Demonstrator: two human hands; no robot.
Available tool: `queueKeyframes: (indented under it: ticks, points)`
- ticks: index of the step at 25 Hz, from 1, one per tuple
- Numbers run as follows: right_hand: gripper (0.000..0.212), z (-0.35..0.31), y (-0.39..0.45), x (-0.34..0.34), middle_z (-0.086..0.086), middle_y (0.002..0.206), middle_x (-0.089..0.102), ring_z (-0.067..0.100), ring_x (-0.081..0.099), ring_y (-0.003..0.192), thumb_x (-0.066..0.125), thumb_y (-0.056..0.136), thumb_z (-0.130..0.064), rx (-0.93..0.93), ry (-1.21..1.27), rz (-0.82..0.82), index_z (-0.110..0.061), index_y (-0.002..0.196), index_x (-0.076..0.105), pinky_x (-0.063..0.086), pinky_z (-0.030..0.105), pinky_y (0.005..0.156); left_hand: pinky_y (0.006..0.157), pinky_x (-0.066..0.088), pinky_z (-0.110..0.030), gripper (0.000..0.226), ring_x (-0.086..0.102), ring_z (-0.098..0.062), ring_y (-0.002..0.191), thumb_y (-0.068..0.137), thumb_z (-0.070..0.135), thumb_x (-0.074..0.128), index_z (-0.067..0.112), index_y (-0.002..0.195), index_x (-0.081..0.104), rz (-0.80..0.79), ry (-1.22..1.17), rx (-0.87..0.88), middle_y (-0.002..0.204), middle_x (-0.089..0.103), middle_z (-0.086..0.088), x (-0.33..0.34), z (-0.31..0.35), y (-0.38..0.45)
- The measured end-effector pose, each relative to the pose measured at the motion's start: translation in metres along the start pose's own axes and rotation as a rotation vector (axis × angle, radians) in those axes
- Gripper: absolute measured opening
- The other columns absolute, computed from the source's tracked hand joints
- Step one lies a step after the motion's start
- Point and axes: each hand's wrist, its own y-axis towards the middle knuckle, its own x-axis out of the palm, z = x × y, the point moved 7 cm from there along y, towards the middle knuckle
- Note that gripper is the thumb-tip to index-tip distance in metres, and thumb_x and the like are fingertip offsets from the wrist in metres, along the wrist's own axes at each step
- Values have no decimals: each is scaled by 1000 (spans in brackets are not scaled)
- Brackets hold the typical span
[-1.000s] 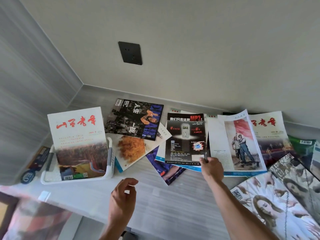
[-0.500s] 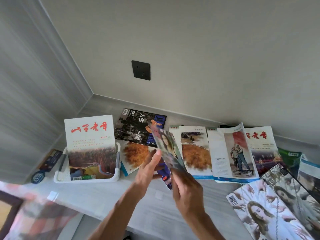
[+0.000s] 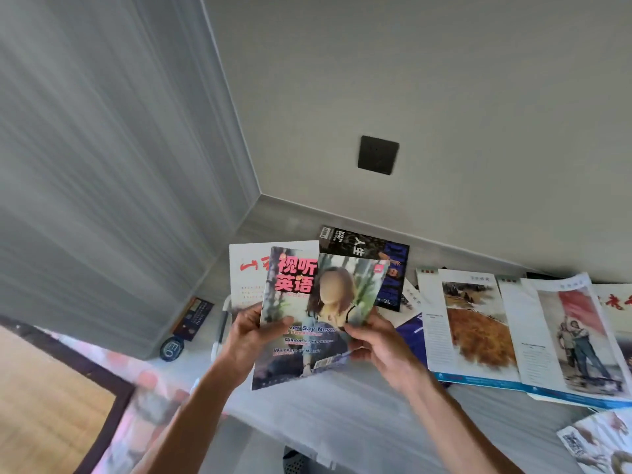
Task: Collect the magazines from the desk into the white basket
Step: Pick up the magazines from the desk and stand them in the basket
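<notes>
One white-covered magazine stands in the white basket, both left hand and right hand grip a pink-titled magazine, and several remain on the desk.

White basket mostly hidden behind magazine

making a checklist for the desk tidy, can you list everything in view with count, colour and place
held magazine: 1, pink title, raised in both hands in front of the basket
white magazine with red title: 1, standing behind the held one
white basket: 1, mostly hidden, left end of desk
black magazine: 1, flat near the back wall
pale magazines: several, overlapping, right half of desk
desk: 1, pale grey
wall socket: 1, black, on the wall
round blue tag: 1, left of basket
left hand: grips magazine's left edge
right hand: grips its right edge
</notes>
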Motion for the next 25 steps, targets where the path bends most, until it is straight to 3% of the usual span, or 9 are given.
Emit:
queueKeyframes:
  ticks: [3, 7, 10, 13, 16, 18, 21, 23, 25]
  points:
    - [10, -11, 30, 33, 2, 70, 71, 6, 59, 47, 66, 91, -11, -86, -180, 106, -13, 99, 71, 46, 20, 41, 72, 57, -42, 15, 65, -27, 75, 80, 4, 73, 19, 80, 71, 398, 105, -20, 82, 73, -10, -66, 1, 17]
    - [19, -14, 61, 85, -5, 93, 67, 1, 65, 60, 54, 99, -13, -88, -262, 72, -29, 95, 64, 51, 16, 51, 54, 49, -15, 17, 57, -19, 69, 84, -9, 63, 1, 96, 69, 625, 43, -14, 88, 68, -14, -109, -7, 35]
    - [15, 6, 71, 89, 1, 97, 66, 5, 65, 68, 55, 97, -12, -23, -286, 133, -23, 106, 59, 52, 25, 59, 50, 40, -15, 24, 53, -14, 62, 86, -4, 60, 18, 83, 69, 591, 211, -74, 87, 68, -9, -121, -27, 42]
    - [29, 23, 69, 69, 2, 110, 67, 11, 67, 84, 58, 95, -11, 14, -215, 170, -24, 120, 54, 53, 22, 58, 49, 39, -21, 28, 53, -14, 60, 85, -1, 56, 23, 77, 68, 608, 302, -192, 81, 68, -6, -123, -46, 47]
    - [38, 31, 70, 52, -4, 124, 61, 5, 65, 90, 52, 98, -15, 9, -253, 110, -30, 133, 48, 53, 19, 65, 55, 44, -25, 33, 56, -23, 68, 81, -10, 51, 17, 88, 69, 492, 276, -251, 84, 68, -11, -100, -61, 55]
    - [41, 29, 74, 48, -2, 132, 56, 3, 62, 96, 50, 99, -19, -23, -320, 77, -31, 138, 44, 52, 21, 75, 52, 44, -23, 37, 56, -24, 68, 77, -14, 55, 13, 99, 66, 457, 256, -251, 85, 66, -11, -89, -64, 54]
    - [48, 27, 78, 59, -4, 131, 58, 14, 65, 103, 53, 97, -18, -40, -356, -3, -36, 140, 41, 56, 37, 88, 57, 50, -27, 33, 58, -27, 78, 77, -10, 63, 4, 106, 62, 538, 201, -267, 94, 66, -18, -93, -66, 45]
    - [53, 22, 76, 63, -6, 116, 63, 26, 69, 99, 56, 95, -15, -74, -412, 9, -38, 139, 39, 59, 45, 83, 71, 55, -39, 31, 61, -28, 79, 79, -6, 62, 5, 107, 63, 542, 227, -307, 101, 68, -22, -96, -71, 38]
    - [48, 16, 65, 44, -15, 107, 64, 20, 72, 92, 57, 93, -9, -164, -428, 104, -40, 128, 46, 63, 31, 66, 67, 55, -38, 33, 63, -28, 78, 80, 1, 61, 14, 111, 61, 518, 390, -267, 106, 68, -16, -88, -67, 31]
